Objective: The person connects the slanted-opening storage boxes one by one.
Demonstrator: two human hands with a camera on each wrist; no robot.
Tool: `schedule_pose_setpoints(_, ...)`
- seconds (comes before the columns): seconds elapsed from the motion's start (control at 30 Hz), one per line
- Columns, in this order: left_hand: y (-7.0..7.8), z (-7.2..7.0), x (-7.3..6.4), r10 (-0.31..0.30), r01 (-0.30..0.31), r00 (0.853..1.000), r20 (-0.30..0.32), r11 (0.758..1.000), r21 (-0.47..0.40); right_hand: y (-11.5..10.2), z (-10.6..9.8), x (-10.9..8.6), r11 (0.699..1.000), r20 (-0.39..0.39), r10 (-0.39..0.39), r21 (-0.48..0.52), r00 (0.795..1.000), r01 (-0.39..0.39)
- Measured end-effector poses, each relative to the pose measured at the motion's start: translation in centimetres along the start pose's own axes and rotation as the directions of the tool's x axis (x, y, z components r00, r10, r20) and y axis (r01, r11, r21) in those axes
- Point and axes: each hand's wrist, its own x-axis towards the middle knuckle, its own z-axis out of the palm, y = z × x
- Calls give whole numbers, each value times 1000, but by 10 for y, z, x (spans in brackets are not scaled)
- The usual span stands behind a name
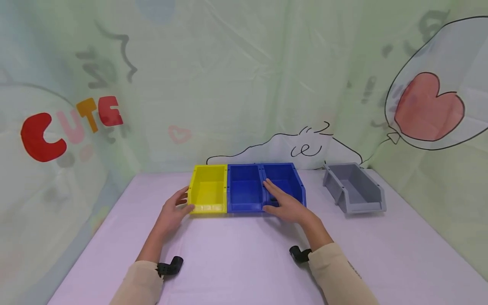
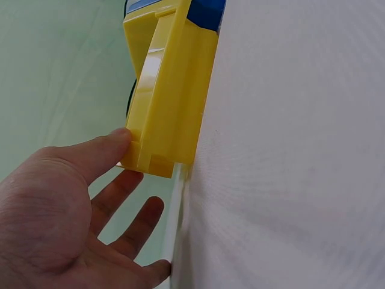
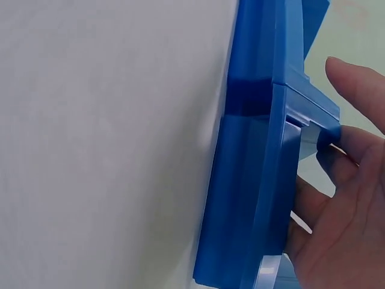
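A yellow bin [image 1: 207,195] and two blue bins stand side by side in a row on the table. The left hand [image 1: 171,214] is at the yellow bin's left side. Its thumb touches the front left corner, and its other fingers are spread along the outer wall. Beside it is the middle blue bin [image 1: 245,190], then the right blue bin [image 1: 284,173]. Over the right blue bin reaches the right hand [image 1: 287,207], fingers extended to the wall between the blue bins. In the right wrist view, its thumb stands apart from the blue plastic and some fingertips are hidden behind it.
A grey bin [image 1: 356,190] stands apart at the right of the pale table [image 1: 236,258]. Behind the table hangs a printed curtain [image 1: 236,84], close to the backs of the bins. Each wrist carries a small black camera.
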Motion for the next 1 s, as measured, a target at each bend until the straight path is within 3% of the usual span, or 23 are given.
schedule_pose_setpoints(0.47,2,3,-1,-8,8,1000,-8,1000,14,-4,-13,-12,999,-158,-4,51,987,12)
schedule_pose_setpoints(0.67,1,1,-1,9,-9,1000,-1,1000,9,-11,-25,-18,998,-204,-63,7,977,66)
schedule_pose_setpoints(1.0,3,0,0,-25,25,1000,1,1000,7,-18,-36,-25,993,-305,-104,-83,947,83)
